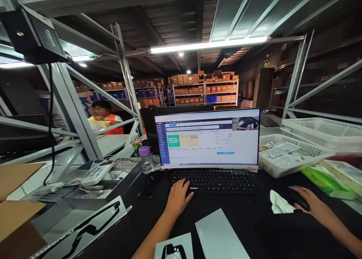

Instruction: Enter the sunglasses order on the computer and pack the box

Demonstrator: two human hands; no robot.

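Observation:
My left hand (178,199) lies at the left end of a black keyboard (220,180), its fingers stretched over the keys. On the right, my right hand (313,201) is wrapped over a black computer mouse (299,199). A crumpled white tissue (279,204) touches the desk beside that hand. Behind the keyboard stands a lit monitor (209,153) showing a web page with green and yellow panels. Near my left forearm are a plain white box (220,234) and a smaller white box with a dark picture (174,245).
A purple-lidded bottle (146,159), a dark phone (149,187) and a grey tray (113,185) of small items sit left. White baskets (294,153) and a green packet (328,181) are right. An open carton (21,221) flanks the left; a person (109,119) sits beyond.

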